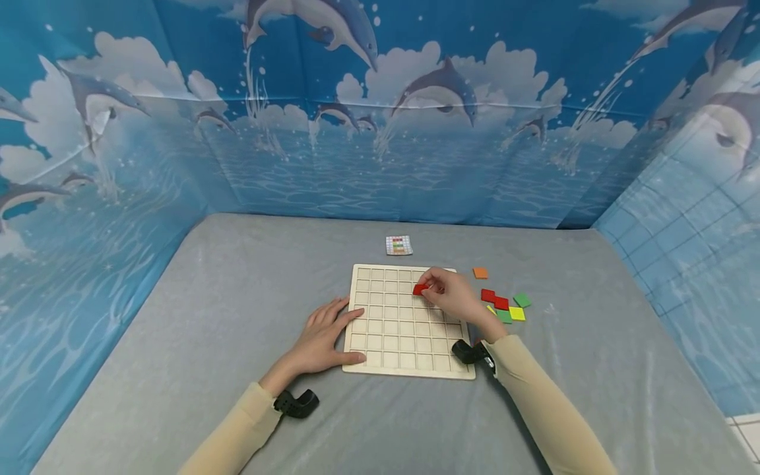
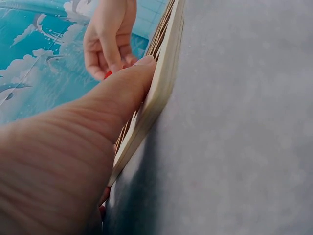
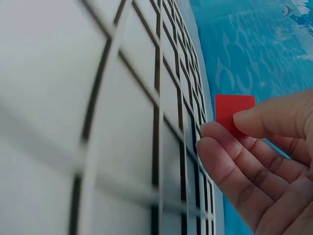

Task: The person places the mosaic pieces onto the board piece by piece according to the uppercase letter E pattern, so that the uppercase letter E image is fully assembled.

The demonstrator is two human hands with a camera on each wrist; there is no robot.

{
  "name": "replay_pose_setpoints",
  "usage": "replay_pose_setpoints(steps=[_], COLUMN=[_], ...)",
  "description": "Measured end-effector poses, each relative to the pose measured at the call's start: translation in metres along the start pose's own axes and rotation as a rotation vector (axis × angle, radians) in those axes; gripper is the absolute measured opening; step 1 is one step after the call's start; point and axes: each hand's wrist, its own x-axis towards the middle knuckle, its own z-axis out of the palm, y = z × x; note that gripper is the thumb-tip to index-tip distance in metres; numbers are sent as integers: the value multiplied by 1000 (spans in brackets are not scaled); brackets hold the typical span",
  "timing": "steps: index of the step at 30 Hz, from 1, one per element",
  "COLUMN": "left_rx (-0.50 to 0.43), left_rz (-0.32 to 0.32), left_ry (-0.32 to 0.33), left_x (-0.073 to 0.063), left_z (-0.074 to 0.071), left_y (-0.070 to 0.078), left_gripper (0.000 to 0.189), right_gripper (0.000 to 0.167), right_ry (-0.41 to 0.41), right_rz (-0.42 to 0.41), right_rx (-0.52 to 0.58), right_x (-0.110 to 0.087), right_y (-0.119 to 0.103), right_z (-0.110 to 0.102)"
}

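Observation:
A pale wooden board (image 1: 392, 343) with a grid of square recesses lies flat on the grey cloth. Over its upper right part my right hand (image 1: 452, 295) pinches a red square tile (image 3: 230, 108) between thumb and fingers, close above the cells. My left hand (image 1: 319, 336) rests at the board's left edge, fingers spread and fairly straight, with the thumb on the near left corner of the frame. In the left wrist view that thumb (image 2: 122, 90) lies over the board's rim.
Right of the board lie several loose tiles: an orange tile (image 1: 480, 272), red tiles (image 1: 488, 295), green tiles (image 1: 522, 300) and a yellow tile (image 1: 517, 313). A small card (image 1: 398, 245) with a coloured grid pattern lies beyond the board. A dolphin-print curtain (image 1: 380, 165) surrounds the table.

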Motion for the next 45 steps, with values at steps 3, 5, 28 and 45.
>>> replay_pose_setpoints(steps=[3, 5, 28, 45], left_rx=[-7, -10, 16, 12], left_rz=[-12, -19, -16, -31], left_ry=[-9, -14, 7, -7], left_x=[0, 0, 2, 2], left_z=[0, 0, 2, 1], left_y=[0, 0, 0, -1], left_gripper=[82, 82, 83, 84], right_gripper=[13, 12, 8, 7], right_ry=[-14, -22, 0, 3], right_rz=[15, 34, 40, 29], right_rx=[15, 48, 31, 15], right_x=[9, 13, 36, 39], right_y=[-5, -7, -21, -20], right_z=[6, 10, 39, 43])
